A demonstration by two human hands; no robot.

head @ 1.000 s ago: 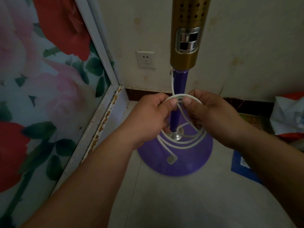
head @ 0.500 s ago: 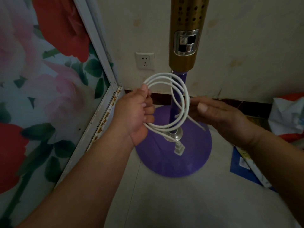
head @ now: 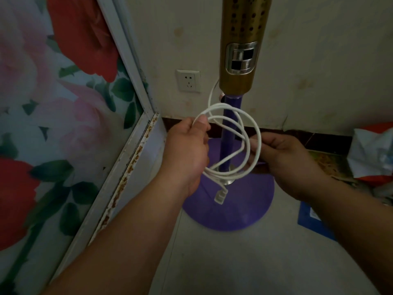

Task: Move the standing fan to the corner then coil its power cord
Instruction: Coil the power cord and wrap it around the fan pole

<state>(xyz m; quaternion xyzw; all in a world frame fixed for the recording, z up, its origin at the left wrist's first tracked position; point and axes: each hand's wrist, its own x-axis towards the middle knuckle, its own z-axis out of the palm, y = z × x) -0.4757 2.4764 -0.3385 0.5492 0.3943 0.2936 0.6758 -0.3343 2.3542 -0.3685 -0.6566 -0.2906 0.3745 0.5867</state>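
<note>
Since half a second back the coil has opened wider and the right hand [head: 291,160] has closed in on its 3 o'clock side; a second back both hands pinched it low over the base. Now: left hand [head: 187,150] clenched on the power cord [head: 258,133] loops, thumb pinching them at the coil's 10 o'clock and palm gathering them again at 7 o'clock. Right hand's grip pinches the outer loop at 3 o'clock. Plug [head: 220,195] dangles loose below the coil at 6 o'clock, above the purple fan base [head: 251,205]. The feed end of the cord runs up to 12 o'clock, into the gold column of the standing fan [head: 240,60]. The fan stands in the corner, wall socket [head: 188,81] at its 9 o'clock, floral panel [head: 53,103] further left. Key relation: the coil plane stands roughly upright, facing the camera, between the two hands; the slack comes from 12 o'clock, and the right hand is nearer it. Likely next step: right feeds another loop to the left. Move step looks done, coiling is partway.
</note>
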